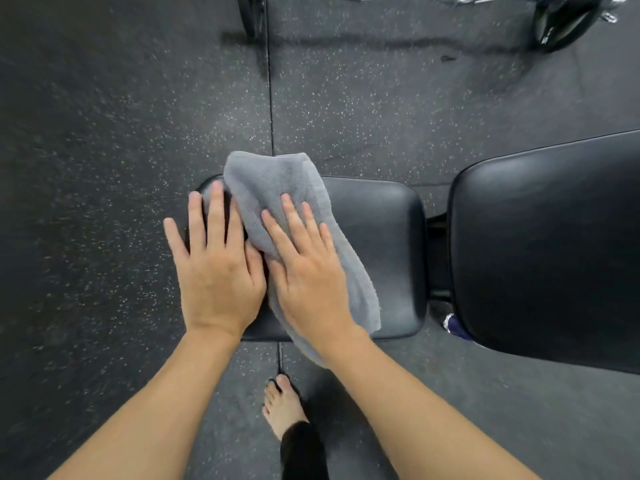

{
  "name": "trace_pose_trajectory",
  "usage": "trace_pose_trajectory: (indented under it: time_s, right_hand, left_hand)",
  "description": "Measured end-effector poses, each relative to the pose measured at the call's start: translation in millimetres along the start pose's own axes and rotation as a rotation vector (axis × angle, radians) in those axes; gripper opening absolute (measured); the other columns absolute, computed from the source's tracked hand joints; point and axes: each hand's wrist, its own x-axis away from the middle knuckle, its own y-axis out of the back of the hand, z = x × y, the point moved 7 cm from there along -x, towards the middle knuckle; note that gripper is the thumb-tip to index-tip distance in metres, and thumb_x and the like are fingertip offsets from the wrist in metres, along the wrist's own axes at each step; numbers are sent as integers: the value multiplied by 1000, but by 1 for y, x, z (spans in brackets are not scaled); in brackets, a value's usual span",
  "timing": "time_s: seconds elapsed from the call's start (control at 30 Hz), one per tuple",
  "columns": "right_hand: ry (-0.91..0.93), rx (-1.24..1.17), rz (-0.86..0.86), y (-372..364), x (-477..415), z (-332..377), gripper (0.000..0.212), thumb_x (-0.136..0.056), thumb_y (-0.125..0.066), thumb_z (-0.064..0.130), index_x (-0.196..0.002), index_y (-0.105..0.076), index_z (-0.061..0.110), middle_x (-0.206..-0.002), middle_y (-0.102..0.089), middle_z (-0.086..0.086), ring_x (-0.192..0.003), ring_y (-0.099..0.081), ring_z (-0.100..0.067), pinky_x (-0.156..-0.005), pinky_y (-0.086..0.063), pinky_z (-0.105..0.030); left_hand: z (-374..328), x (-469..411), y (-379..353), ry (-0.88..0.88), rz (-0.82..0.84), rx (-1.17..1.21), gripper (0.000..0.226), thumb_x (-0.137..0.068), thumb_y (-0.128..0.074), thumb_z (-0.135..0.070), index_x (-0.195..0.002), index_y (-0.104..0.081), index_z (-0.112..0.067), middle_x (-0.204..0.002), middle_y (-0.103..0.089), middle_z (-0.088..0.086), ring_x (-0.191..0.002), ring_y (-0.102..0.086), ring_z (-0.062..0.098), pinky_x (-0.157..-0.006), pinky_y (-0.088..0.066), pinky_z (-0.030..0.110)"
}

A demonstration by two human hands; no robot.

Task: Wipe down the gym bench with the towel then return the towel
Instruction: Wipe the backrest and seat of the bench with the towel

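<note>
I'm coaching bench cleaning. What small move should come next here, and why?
Probably slide the right hand, flat on the towel, rightward across the seat pad: the towel covers only the pad's left part, while the left hand rests flat beside it.

Two flat hands on a gray towel over a black gym bench

The right hand (304,271) presses with straight fingers on the gray towel (277,188), which lies diagonally across the seat pad (381,237) at the frame centre. The left hand (214,268) lies flat just beside it, touching the pad's left end. The back pad (547,251) fills the right side. A bare foot (282,407) stands on the speckled rubber floor (104,168) at bottom centre.
</note>
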Motion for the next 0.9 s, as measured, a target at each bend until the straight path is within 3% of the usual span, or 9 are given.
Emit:
trace_pose_trajectory:
  time_s: [0.17, 0.3, 0.4, 0.47, 0.5, 0.6, 0.7, 0.83, 0.9]
  right_hand:
    - [-276, 103, -7, 50, 3, -96, 51, -107, -45, 17, -157, -38, 19, -170, -22, -4, -158, -15, -24, -125, -17, -50]
    - [-514, 67, -112, 53, -16, -93, 52, -108, -42, 19, -159, -32, 18, -171, -15, -8, -159, -8, -28, -127, -9, -48]
    - [-406, 83, -102, 22, -32, -33, 52, -105, -46, 20, -157, -38, 17, -169, -21, -11, -158, -13, -32, -126, -11, -50]
    - [-247, 83, -61, -9, -34, 24, 52, -103, -49, 26, -155, -43, 21, -168, -27, -8, -157, -17, -31, -126, -13, -50]
    - [-171, 89, -49, -23, -31, 49, 52, -103, -47, 30, -154, -44, 23, -167, -29, -8, -157, -20, -31, -126, -14, -50]
    - [-7, 110, -5, -50, -11, 90, 53, -102, -43, 35, -153, -44, 23, -166, -34, -6, -155, -25, -30, -124, -21, -50]
    - [56, 114, 58, -45, 31, 70, 53, -101, -47, 26, -154, -42, 25, -167, -31, -2, -156, -22, -26, -125, -21, -48]
    - [-229, 97, 14, 3, 78, -25, 54, -102, -46, 22, -156, -40, 24, -168, -26, -1, -157, -18, -24, -125, -19, -51]
    - [-374, 51, -20, 27, 73, -66, 52, -106, -45, 18, -157, -38, 22, -169, -22, -1, -158, -15, -24, -125, -18, -53]
  left_hand:
    - [-2, -2, 1, -11, 50, 82, 56, -102, -39, -25, -154, -40, -6, -167, -30, 21, -155, -26, 42, -121, -25, 63]
    - [2, -3, 10, 29, 44, 309, 47, -105, -44, -14, -151, -47, -3, -166, -34, 17, -156, -25, 36, -126, -21, 58]
    - [19, -6, 23, 184, -19, 677, 41, -105, -42, -6, -143, -53, 2, -161, -43, 15, -153, -35, 27, -128, -22, 36]
    - [35, -12, 30, 263, -71, 817, 39, -104, -41, -4, -140, -54, 5, -157, -45, 18, -146, -41, 22, -120, -22, 14]
    - [42, -15, 33, 295, -87, 855, 39, -104, -40, -4, -139, -54, 7, -156, -46, 20, -144, -41, 21, -117, -23, 10]
    - [62, -23, 32, 404, -61, 971, 42, -103, -40, -12, -139, -55, 4, -153, -50, 16, -144, -45, 21, -121, -31, 20]
    - [70, -24, 28, 406, 17, 988, 43, -103, -41, -21, -140, -56, -4, -153, -51, 10, -143, -46, 20, -122, -33, 35]
    - [46, -27, 23, 247, 118, 825, 44, -101, -49, -23, -139, -59, -4, -156, -48, 9, -145, -43, 19, -121, -30, 25]
    - [33, -26, 20, 204, 110, 707, 41, -99, -57, -19, -137, -59, -3, -155, -46, 12, -144, -43, 25, -120, -35, 34]
